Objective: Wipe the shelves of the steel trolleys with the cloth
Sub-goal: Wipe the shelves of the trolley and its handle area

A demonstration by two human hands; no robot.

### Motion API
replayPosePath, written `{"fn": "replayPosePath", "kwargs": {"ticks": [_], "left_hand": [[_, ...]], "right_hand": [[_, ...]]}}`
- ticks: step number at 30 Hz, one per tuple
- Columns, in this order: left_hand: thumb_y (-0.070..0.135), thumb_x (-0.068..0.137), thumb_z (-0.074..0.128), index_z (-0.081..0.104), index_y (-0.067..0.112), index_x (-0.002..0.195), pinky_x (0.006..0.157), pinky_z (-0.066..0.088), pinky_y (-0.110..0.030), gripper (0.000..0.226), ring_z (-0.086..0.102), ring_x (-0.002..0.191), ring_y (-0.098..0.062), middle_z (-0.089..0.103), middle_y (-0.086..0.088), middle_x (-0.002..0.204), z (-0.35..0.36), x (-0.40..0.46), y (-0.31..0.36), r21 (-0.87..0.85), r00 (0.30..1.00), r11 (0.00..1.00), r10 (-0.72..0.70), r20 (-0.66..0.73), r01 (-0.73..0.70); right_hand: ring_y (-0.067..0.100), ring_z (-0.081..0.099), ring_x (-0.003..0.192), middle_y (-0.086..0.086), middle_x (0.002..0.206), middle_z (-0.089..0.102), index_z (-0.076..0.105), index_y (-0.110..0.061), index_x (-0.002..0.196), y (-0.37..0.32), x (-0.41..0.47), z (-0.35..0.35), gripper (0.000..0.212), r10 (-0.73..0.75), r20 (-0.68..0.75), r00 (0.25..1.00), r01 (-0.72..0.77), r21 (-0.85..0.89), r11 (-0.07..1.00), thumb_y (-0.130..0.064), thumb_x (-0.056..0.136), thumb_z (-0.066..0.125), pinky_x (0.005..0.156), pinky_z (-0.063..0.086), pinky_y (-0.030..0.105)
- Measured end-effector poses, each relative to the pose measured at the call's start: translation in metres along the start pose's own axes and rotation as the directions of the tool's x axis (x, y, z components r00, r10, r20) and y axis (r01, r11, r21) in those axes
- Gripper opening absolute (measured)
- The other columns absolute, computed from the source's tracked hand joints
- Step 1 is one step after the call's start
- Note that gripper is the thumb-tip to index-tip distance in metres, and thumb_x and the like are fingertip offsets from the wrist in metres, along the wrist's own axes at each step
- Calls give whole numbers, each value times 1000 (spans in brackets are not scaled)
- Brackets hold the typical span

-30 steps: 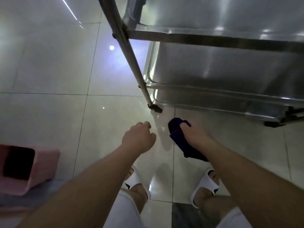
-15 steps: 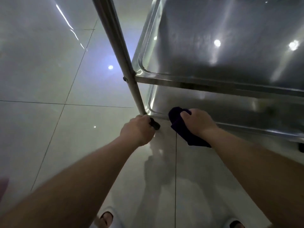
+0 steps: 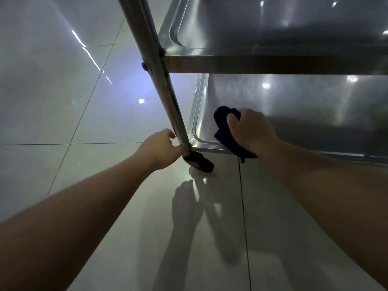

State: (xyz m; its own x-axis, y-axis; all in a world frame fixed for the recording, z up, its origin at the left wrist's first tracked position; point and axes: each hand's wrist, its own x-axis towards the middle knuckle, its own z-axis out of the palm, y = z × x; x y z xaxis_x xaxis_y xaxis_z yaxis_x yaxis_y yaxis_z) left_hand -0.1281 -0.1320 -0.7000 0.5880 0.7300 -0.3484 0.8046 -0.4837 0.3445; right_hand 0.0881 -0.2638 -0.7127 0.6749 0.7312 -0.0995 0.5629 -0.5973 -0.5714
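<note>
Head view: right hand [image 3: 251, 131] clutching cloth [image 3: 223, 131]; left hand [image 3: 161, 149] round trolley leg [image 3: 159, 66]

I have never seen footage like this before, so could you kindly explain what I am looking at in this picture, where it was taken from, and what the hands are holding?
There is no machine here: a person wears a wide-angle camera on the head, looking forward and down, so the two bare arms reaching in from below are their own. The single picture shows a steel trolley standing on a pale tiled floor. The left hand grips the trolley's upright post low down, just above a dark caster wheel. The right hand holds a dark purple cloth bunched in its fingers, over the near corner of the lower shelf. Apart from hand and cloth, I see nothing lying on that shelf, only reflected lights. An upper shelf sits above.
</note>
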Motion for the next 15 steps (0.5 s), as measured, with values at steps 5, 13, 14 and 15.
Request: {"fn": "replayPosePath", "kwargs": {"ticks": [5, 13, 14, 15], "left_hand": [[57, 86, 74, 57, 28, 130, 90, 52, -35, 55, 65, 111, -17, 66, 9, 123, -6, 23, -4, -356, 985, 920, 129, -117, -163], [30, 85, 66, 62, 21, 62, 62, 49, -23, 25, 61, 64, -13, 69, -16, 74, 14, 47, 22, -733, 959, 628, 90, -268, -263], [30, 82, 63, 59, 21, 59, 56, 48, -22, 25, 58, 59, -15, 64, -20, 68, 18, 49, 25, -748, 958, 618, 33, -286, -244], [29, 78, 60, 55, 21, 57, 52, 46, -23, 23, 54, 55, -17, 58, -20, 63, 22, 51, 27, -764, 952, 603, -29, -305, -227]], "right_hand": [[25, 59, 75, 6, 86, 63, 60, -10, 107, -14, 13, 35, 41, -248, -235, 940, 189, -248, 950, -44, 106, 38, 66, 44, 35], [20, 16, 158, -9, 170, 24, 26, -36, 161, -15, 17, 106, 55, -334, 330, 883, 422, -247, 872, -47, 108, 21, 127, 14, 49], [16, 3, 159, -12, 173, 10, 16, -37, 164, -14, 20, 111, 58, -328, 348, 878, 425, -254, 869, -48, 107, 17, 128, 3, 48], [14, -3, 159, -13, 173, 4, 10, -38, 164, -13, 26, 114, 59, -325, 345, 880, 424, -264, 867, -49, 106, 14, 128, -2, 48]]}}
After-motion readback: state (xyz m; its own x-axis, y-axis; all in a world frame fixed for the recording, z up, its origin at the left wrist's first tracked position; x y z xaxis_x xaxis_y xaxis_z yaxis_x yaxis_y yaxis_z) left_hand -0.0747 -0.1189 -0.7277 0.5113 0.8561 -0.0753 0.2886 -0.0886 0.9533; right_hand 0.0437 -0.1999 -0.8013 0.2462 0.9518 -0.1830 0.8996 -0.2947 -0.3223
